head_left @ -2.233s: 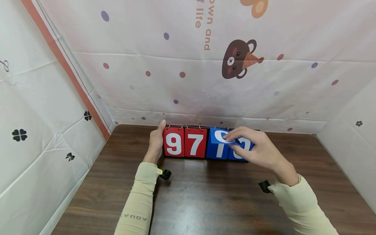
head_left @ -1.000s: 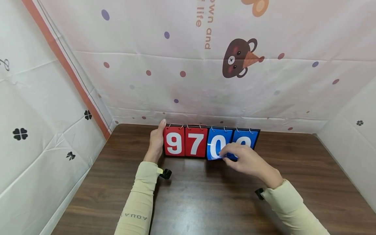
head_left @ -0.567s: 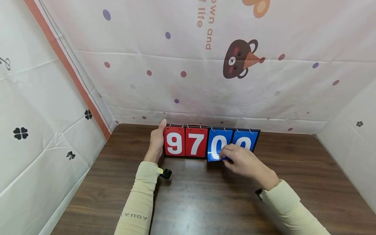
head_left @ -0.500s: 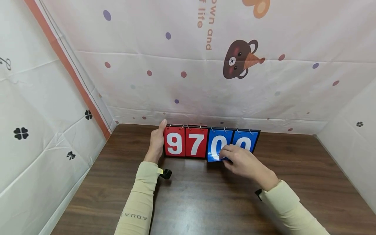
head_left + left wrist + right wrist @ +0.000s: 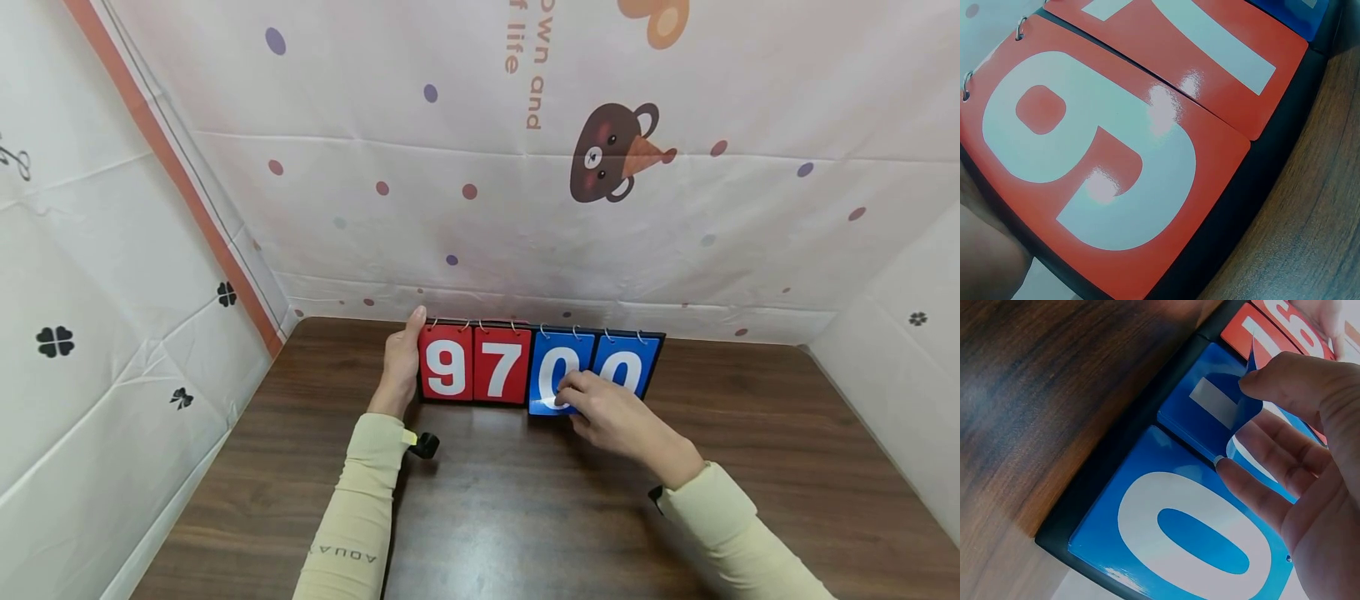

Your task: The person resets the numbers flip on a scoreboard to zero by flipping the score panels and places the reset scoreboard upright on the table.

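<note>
A flip scoreboard (image 5: 499, 362) stands at the back of the table, its red cards reading 9 and 7, its blue ones 0 and 0. Along its left edge my left hand (image 5: 397, 367) grips the board, thumb up at the top corner. My right hand (image 5: 618, 421) pinches the lower edge of the left blue 0 card (image 5: 542, 392). In the right wrist view that card bends away from the stack, and a blue card with a white 1 (image 5: 1210, 403) shows beneath it. The far-right 0 card (image 5: 1141, 481) hangs flat, partly covered by my right hand in the head view.
The brown wooden table (image 5: 480, 500) extends in front of the board. A white printed cloth (image 5: 337, 217) hangs just behind it, with more cloth at both sides. Metal rings (image 5: 573, 331) hold the cards at the top.
My right hand has brought the raised left blue 0 card down over the 1 card, moving lower and slightly left, still pinching it. My left hand stays on the board.
</note>
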{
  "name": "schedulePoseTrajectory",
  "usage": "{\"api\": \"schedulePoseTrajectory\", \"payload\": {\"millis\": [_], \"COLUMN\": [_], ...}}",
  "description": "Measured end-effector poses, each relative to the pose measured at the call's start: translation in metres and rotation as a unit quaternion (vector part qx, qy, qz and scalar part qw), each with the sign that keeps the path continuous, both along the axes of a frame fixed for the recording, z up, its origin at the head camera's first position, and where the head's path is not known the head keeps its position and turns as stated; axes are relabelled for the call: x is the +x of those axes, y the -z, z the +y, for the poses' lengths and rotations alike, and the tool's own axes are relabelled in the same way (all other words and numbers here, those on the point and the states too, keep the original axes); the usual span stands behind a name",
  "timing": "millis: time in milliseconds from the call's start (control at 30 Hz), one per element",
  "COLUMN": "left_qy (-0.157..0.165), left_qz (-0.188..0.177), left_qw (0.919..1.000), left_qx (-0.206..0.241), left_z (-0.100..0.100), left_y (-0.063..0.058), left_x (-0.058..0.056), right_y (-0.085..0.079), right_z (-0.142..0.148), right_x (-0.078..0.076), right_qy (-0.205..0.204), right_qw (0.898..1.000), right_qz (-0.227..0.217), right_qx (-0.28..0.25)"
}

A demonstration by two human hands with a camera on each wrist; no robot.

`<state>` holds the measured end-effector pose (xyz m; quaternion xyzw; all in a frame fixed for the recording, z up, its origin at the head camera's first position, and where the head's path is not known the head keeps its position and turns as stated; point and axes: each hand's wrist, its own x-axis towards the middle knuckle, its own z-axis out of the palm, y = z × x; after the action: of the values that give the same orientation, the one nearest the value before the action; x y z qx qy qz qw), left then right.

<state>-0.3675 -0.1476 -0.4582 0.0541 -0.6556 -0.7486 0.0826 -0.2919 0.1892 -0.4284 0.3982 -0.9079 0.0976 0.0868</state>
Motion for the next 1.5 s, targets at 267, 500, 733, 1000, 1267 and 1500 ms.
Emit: {"api": "schedulePoseTrajectory", "payload": {"millis": [267,500,733,1000,1267,1500], "left_qy": [-0.004,-0.004,-0.001,-0.005,-0.002,-0.002], "left_qz": [-0.005,0.003,0.003,-0.002,-0.004,0.003], "left_qw": [1.0000,1.0000,1.0000,1.0000,1.0000,1.0000], "left_qx": [-0.004,-0.001,0.002,0.002,-0.001,0.000], "left_z": [0.000,0.001,0.002,0.001,-0.001,0.001], "left_y": [0.000,0.001,0.001,0.000,0.001,0.000], "left_x": [-0.001,0.000,0.000,0.000,0.000,0.001], "right_y": [0.007,0.008,-0.003,-0.031,-0.047,-0.055], "right_z": [-0.001,-0.003,-0.013,-0.033,-0.053,-0.065], "right_x": [-0.001,-0.002,-0.002,-0.010,-0.023,-0.044], "right_qy": [0.011,0.015,0.037,0.045,0.018,0.010], "right_qw": [1.000,0.999,0.998,0.994,0.986,0.970], "right_qz": [0.007,0.024,0.025,0.044,0.072,0.123], "right_qx": [0.002,-0.018,-0.041,-0.087,-0.150,-0.207]}}
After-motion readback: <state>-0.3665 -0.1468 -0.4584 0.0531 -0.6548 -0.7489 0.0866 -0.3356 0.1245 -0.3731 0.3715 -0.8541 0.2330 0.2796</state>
